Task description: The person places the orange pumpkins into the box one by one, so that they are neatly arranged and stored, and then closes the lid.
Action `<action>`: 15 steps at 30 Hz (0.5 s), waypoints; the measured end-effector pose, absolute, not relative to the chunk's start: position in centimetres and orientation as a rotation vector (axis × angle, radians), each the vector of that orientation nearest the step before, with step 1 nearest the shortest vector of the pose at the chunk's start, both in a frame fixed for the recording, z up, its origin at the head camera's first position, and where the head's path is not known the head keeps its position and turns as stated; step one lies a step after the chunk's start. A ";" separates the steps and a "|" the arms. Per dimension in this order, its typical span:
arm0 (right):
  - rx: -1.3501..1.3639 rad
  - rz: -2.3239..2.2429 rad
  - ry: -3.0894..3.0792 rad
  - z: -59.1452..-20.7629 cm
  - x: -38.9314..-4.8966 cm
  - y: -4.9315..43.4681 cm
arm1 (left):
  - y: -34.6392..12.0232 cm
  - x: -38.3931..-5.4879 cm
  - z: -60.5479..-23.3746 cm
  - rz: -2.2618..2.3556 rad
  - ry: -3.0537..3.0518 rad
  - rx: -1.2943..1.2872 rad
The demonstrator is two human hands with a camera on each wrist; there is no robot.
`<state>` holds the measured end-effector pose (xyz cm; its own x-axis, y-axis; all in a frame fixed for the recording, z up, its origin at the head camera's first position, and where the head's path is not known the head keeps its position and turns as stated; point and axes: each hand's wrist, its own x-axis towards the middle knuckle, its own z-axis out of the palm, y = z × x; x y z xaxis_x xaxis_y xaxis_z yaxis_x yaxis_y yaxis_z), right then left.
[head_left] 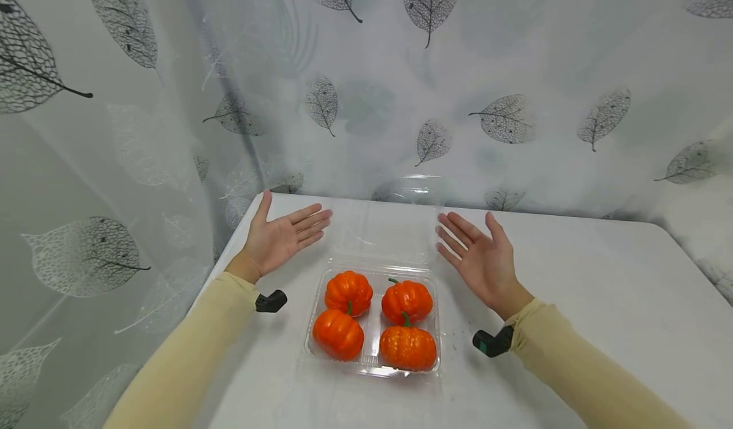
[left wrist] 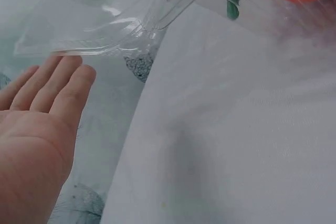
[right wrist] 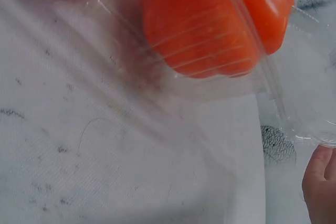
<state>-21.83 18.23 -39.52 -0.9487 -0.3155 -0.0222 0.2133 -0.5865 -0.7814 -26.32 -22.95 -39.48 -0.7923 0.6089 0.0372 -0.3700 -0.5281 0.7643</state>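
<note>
A clear plastic clamshell box stands on the table with its hinged lid raised at the back. Several orange toy pumpkins with green stems lie in it: a rear left pumpkin, a front left pumpkin, a rear right pumpkin and a bumpy front right pumpkin. My left hand is beside the lid's left edge, palm showing, fingers straight. On the other side my right hand mirrors it. Both hands' fingertips are at the lid's edges; whether they touch it I cannot tell.
A white-covered table carries the box. Behind and to the left hangs a pale curtain printed with leaves. Small black devices sit at the left wrist and the right wrist.
</note>
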 end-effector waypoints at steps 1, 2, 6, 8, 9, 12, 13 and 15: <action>-0.170 -2.565 1.239 -39.3 -21.7 18.1 | -22.9 -26.1 -39.1 2.302 1.132 0.416; -0.170 -2.573 1.246 -39.1 -21.6 18.0 | -23.0 -25.9 -38.8 2.302 1.213 0.423; -0.195 -2.587 1.347 -38.2 -20.9 17.7 | -23.1 -25.1 -37.7 2.308 1.476 0.408; -0.228 -2.554 1.489 -37.9 -20.5 17.7 | -23.2 -24.7 -37.3 2.304 1.576 0.377; -0.251 -2.527 1.573 -37.7 -20.2 17.7 | -23.2 -24.4 -37.1 2.287 1.624 0.370; -0.323 -2.421 1.825 -37.1 -19.1 17.6 | -23.3 -23.6 -36.4 2.217 1.762 0.348; -0.339 -2.400 1.884 -37.0 -18.8 17.6 | -23.4 -23.3 -36.3 2.189 1.803 0.355; -0.379 -2.374 1.988 -36.8 -18.0 17.6 | -23.6 -22.6 -36.0 2.128 1.882 0.369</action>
